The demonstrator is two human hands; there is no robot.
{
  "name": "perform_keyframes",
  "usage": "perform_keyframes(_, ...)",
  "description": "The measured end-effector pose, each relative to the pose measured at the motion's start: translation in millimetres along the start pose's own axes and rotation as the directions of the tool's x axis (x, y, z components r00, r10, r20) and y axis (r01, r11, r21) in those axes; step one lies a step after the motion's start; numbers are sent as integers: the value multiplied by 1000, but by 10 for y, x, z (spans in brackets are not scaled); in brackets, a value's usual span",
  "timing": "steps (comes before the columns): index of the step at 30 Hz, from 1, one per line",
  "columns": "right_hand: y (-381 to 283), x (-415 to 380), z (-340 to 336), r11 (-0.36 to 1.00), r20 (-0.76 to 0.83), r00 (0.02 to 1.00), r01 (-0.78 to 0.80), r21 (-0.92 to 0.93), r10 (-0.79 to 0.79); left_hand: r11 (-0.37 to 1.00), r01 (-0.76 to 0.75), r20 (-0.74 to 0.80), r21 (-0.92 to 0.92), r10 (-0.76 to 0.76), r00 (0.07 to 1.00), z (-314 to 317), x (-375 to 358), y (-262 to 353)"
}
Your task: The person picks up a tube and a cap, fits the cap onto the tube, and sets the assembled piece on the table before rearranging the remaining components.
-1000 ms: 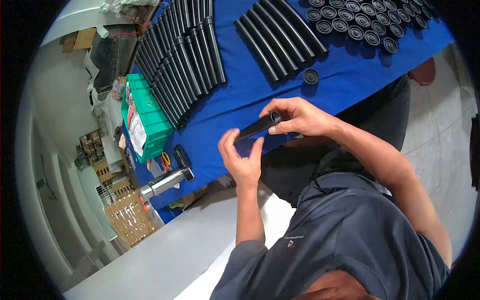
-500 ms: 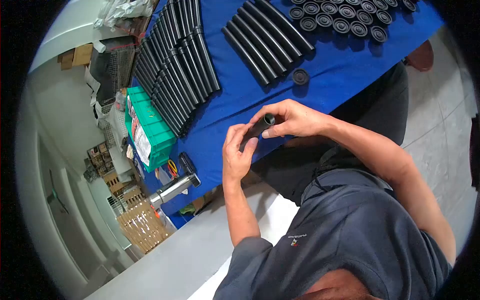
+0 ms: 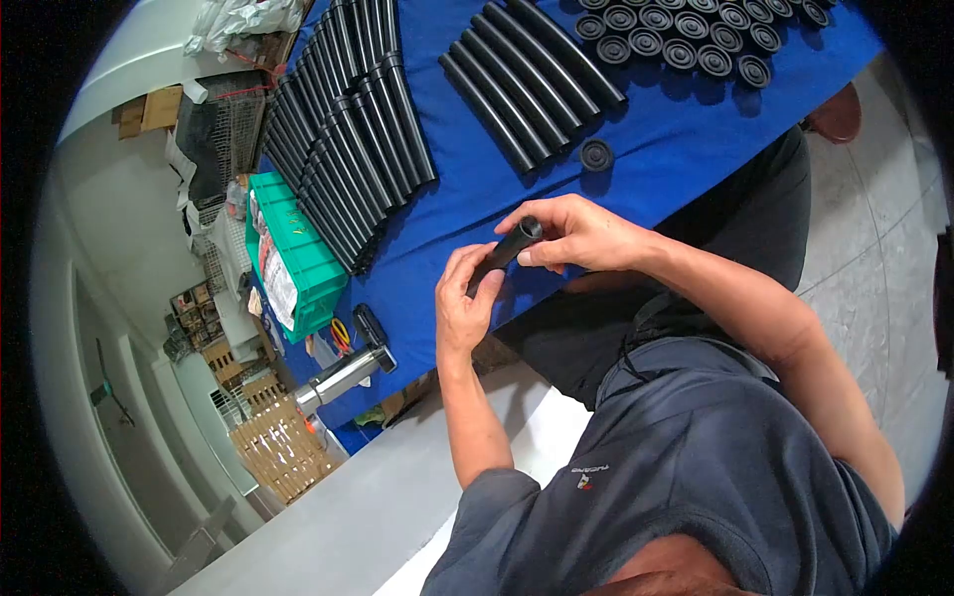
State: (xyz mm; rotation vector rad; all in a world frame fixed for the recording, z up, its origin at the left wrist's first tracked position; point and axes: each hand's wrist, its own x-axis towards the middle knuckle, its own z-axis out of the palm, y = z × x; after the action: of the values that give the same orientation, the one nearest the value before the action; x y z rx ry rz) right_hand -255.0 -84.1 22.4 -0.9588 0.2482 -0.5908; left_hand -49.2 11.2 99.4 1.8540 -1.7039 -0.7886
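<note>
Held at a slant above the blue cloth is a short black tube (image 3: 509, 248), its round open end toward the upper right. The fingers and thumb of my left hand (image 3: 465, 303) are wrapped round its lower part. My right hand (image 3: 586, 236) has its index finger and thumb on either side of the tube near the open end, in a loose grip. A single round black cap (image 3: 596, 155) lies on the cloth just above my right hand. Past it, several long black tubes (image 3: 527, 84) lie side by side.
Many black tubes (image 3: 348, 139) are stacked at the upper left, beside a green crate (image 3: 316, 273). Rows of round black caps (image 3: 679, 53) stand at the upper right. A silver and black tool (image 3: 348, 372) and yellow-handled scissors (image 3: 341, 333) lie near the blue table's (image 3: 462, 214) lower left edge.
The tube and my left hand have shifted slightly left. More of the tube's upper part shows between my hands, and my right fingers cover less of its end.
</note>
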Motion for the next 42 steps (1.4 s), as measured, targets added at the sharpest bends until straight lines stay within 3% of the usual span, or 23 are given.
perform_keyframes(2, -23, -1, -6, 999, -5, 1000, -11, 31, 12, 996, -65, -36, 68, 67, 997, 27, 13, 3)
perform_keyframes(5, -37, 8, -8, 998, 0, 999, -33, 46, 33, 991, 128, -60, 45, -125, 990, 77, -23, -38)
perform_keyframes(8, -59, -2, 2, 998, -3, 999, -41, 53, 41, 977, 199, 36, -79, -196, 980, 36, -42, -114)
perform_keyframes(11, -29, 7, -1, 997, -15, 999, -45, 58, 46, 976, 170, 33, -132, -167, 985, 48, -48, -112)
perform_keyframes(14, -89, -1, 13, 996, -30, 996, -84, 40, 86, 994, -18, -63, 111, 25, 998, 42, -10, 62)
perform_keyframes(18, -101, -14, 81, 1000, -41, 999, -15, -2, 15, 980, -10, -110, 198, 33, 993, 13, -67, 65)
perform_keyframes(19, -71, 27, 69, 963, 12, 998, 68, -263, -67, 994, -2, -183, 113, 22, 983, 34, -94, 50)
perform_keyframes(20, -54, -5, 64, 933, 24, 991, 133, -334, -133, 988, -9, -274, -155, -34, 961, 71, -94, 43)
perform_keyframes(22, -39, 6, 82, 924, 25, 987, 159, -347, -160, 768, -96, -382, -634, -203, 902, 148, -120, 26)
perform_keyframes(23, -59, -5, 96, 929, 23, 991, 129, -346, -129, 661, -170, -382, -731, -189, 905, 170, -121, -34)
perform_keyframes(25, -105, -7, 81, 935, 16, 997, 72, -347, -70, 453, -106, -266, -885, -307, 914, 190, -159, -32)
perform_keyframes(26, -89, 3, 49, 901, 70, 993, 116, -417, -96, 335, -70, -193, -940, -349, 917, 210, -181, -29)
perform_keyframes(29, -24, 18, 31, 794, 166, 968, 250, -553, -190, 76, -141, -160, -987, -473, 866, 329, -247, -215)
perform_keyframes(31, -57, -9, 87, 929, 49, 996, 82, -362, -69, -62, -191, -128, -980, -536, 834, 331, -252, -232)
perform_keyframes(32, -78, -12, 108, 968, 5, 1000, -3, -251, 4, -73, -169, -101, -983, -552, 828, 343, -263, -246)
perform_keyframes(35, -84, -19, 102, 970, -25, 997, -82, -230, 78, -73, -98, -38, -993, -578, 815, 468, -315, -303)
perform_keyframes(38, -65, 14, 75, 764, 122, 964, 261, -590, -234, -16, -40, -23, -999, -594, 804, 534, -343, -267)
perform_keyframes(41, -94, -2, 101, 748, 80, 969, 232, -622, -234, 47, 161, 93, -986, -645, 758, 465, -330, -134)
perform_keyframes(42, -84, -10, 112, 809, 27, 984, 159, -566, -175, 49, 235, 147, -971, -652, 743, 424, -334, -113)
